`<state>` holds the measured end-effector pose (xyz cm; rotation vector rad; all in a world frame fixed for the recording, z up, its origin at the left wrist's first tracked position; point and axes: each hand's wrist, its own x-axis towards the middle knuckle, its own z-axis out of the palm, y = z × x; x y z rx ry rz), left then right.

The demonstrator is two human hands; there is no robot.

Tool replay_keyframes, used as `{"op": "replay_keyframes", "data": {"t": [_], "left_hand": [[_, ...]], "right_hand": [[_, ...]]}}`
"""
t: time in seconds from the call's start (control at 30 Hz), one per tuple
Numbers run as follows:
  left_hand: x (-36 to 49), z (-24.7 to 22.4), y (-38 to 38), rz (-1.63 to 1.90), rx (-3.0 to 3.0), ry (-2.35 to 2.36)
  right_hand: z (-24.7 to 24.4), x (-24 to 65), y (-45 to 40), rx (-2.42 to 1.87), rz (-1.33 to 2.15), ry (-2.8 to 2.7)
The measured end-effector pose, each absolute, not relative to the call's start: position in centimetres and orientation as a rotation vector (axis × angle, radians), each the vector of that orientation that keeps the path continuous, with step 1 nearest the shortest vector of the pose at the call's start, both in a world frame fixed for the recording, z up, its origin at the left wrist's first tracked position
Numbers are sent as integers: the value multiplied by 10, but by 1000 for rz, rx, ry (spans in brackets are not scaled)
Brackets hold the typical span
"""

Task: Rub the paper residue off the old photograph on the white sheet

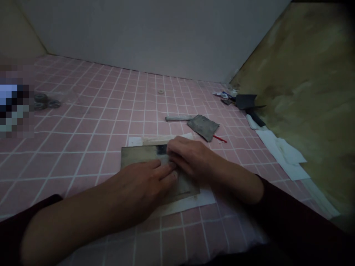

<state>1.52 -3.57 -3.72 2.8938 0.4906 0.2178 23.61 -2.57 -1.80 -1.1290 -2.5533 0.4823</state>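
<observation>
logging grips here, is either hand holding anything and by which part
It cannot be told: the right hand curls by the dark patch on the grey sheet, hiding any pinch; the left hand lies over that sheet, no clear grip.

Head cam looks fwd & down, close over pink gridded cloth (111,111), w/ grey wall (155,37) at back.
</observation>
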Motion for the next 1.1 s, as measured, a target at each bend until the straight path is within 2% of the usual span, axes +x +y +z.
{"op": "replay_keyframes", "data": {"t": [0.17,0.33,0.5,0.57,0.7,0.8,0.93,1.1], "left_hand": [[15,-37,-36,208,2902,479],[15,-37,-36,195,2893,501],[15,-36,-35,189,2917,473],[15,-35,-36,184,2911,490],[14,-36,-37,192,2895,493],[15,-36,-37,191,2891,480],[16,-37,-37,207,2887,480],[16,-34,-37,239,2874,465]], "right_hand": [[-14,246,-25,-1224,402,-2531],[-14,240,-27,-1105,509,-2553],[-8,252,-24,-1263,451,-2499],[-4,256,-23,-1281,643,-2365],[1,258,-22,-1164,1380,-1782],[-2,257,-21,-1044,1729,-1401],[-7,257,-19,-933,1932,-1120],[-11,257,-19,-890,1991,-998]]}}
